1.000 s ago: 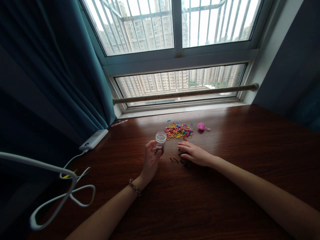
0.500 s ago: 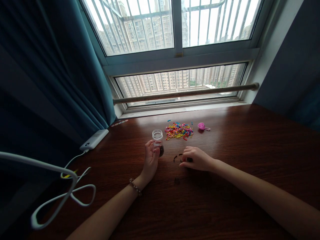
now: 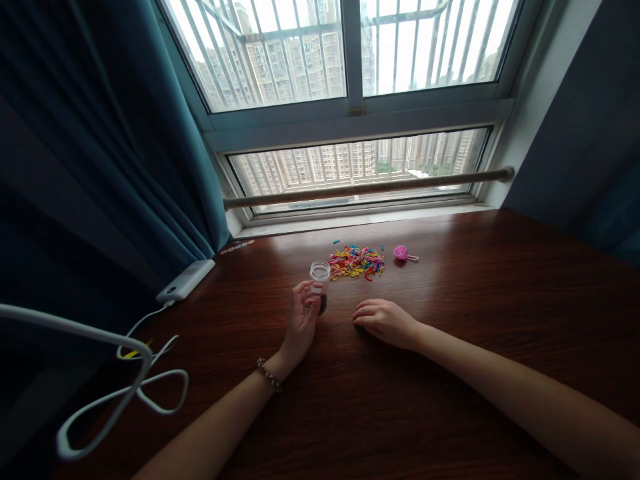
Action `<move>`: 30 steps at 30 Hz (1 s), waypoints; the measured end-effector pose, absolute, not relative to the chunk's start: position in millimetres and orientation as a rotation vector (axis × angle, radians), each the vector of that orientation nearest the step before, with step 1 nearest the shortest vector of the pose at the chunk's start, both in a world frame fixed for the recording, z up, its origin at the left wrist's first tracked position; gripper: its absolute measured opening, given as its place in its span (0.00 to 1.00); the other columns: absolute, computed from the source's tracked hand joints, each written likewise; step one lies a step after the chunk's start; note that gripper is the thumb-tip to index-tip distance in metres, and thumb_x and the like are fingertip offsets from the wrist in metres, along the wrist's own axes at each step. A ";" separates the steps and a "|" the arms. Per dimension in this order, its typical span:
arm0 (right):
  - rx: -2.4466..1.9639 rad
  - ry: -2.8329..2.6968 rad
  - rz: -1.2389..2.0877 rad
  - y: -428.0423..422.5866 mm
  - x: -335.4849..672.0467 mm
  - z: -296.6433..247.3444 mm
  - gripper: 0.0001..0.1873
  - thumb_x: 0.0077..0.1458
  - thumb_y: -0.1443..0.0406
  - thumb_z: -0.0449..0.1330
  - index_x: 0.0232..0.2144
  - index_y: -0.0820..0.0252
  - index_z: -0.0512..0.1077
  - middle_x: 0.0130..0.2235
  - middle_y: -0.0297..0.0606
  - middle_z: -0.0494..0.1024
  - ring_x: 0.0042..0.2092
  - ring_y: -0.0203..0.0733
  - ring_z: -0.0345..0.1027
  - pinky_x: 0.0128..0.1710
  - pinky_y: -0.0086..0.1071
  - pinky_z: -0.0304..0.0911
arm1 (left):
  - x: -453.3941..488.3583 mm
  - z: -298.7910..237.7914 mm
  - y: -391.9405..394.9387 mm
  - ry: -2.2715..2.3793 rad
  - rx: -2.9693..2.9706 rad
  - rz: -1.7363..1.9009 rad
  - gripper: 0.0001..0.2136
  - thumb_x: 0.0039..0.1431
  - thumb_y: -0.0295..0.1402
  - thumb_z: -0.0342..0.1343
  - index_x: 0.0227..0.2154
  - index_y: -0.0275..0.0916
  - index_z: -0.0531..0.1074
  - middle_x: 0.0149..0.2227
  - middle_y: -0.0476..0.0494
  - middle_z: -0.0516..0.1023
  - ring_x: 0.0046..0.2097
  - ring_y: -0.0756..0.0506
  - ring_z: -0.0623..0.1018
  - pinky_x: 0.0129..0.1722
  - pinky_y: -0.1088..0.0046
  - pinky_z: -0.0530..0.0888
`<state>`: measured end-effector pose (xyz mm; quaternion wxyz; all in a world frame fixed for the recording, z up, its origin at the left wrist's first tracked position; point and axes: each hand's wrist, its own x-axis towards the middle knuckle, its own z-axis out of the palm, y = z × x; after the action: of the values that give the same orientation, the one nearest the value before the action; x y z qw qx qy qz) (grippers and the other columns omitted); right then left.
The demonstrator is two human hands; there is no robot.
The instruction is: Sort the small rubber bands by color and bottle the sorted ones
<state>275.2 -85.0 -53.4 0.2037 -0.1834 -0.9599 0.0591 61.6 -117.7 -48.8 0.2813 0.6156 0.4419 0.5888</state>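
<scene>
My left hand (image 3: 302,320) is closed around a clear, lidless jar (image 3: 320,271) with something dark in its lower part. The jar leans slightly to the right. To its right, my right hand (image 3: 384,322) rests low on the table with the palm down and the fingers bent together. Whatever lies beneath those fingers is hidden. Just beyond the jar is a pile of small, brightly coloured plastic pieces (image 3: 357,262), too small to name exactly. A pink scoop (image 3: 401,253) with a looped handle lies right of the pile.
The dark red wooden table (image 3: 470,280) reaches to the window sill. At the left, a white power bank (image 3: 186,281) is joined to a looped white cable (image 3: 163,380), near the blue curtain (image 3: 200,200). A metal rail (image 3: 370,191) crosses in front of the window.
My right hand has moved slightly left and flattened over the spot where small dark pieces lay; those pieces are out of sight now. The jar has shifted slightly right in my left hand.
</scene>
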 end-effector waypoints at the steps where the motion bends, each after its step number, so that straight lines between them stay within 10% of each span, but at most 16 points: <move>1: -0.556 -2.672 0.171 -82.7 276.5 -51.6 0.13 0.55 0.70 0.48 0.35 0.60 0.73 0.39 0.41 0.75 0.45 0.39 0.64 0.45 0.32 0.59 | 61.4 -48.9 -117.6 1.182 1.642 1.574 0.15 0.58 0.38 0.46 0.47 0.41 0.55 0.45 0.42 0.66 0.44 0.48 0.70 0.47 0.69 0.65; 21: -1.748 -2.504 1.409 -60.0 330.9 5.0 0.10 0.28 0.69 0.65 0.15 0.64 0.66 0.13 0.33 0.69 0.17 0.41 0.66 0.18 0.30 0.61 | 58.0 -54.6 -117.1 1.203 1.571 1.559 0.17 0.57 0.37 0.48 0.48 0.40 0.56 0.45 0.42 0.68 0.44 0.48 0.71 0.46 0.70 0.66; 30: -1.557 -2.202 1.394 -65.6 304.9 -15.3 0.10 0.38 0.74 0.59 0.17 0.61 0.60 0.15 0.30 0.67 0.20 0.40 0.69 0.18 0.27 0.62 | 59.8 -53.2 -118.3 1.207 1.555 1.563 0.16 0.57 0.37 0.49 0.47 0.40 0.56 0.44 0.42 0.69 0.44 0.48 0.71 0.45 0.70 0.67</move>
<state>304.9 -65.6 -15.3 0.0529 -0.5121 -0.7244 0.4586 59.8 -118.3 -53.2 0.3088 0.5884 0.4568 0.5915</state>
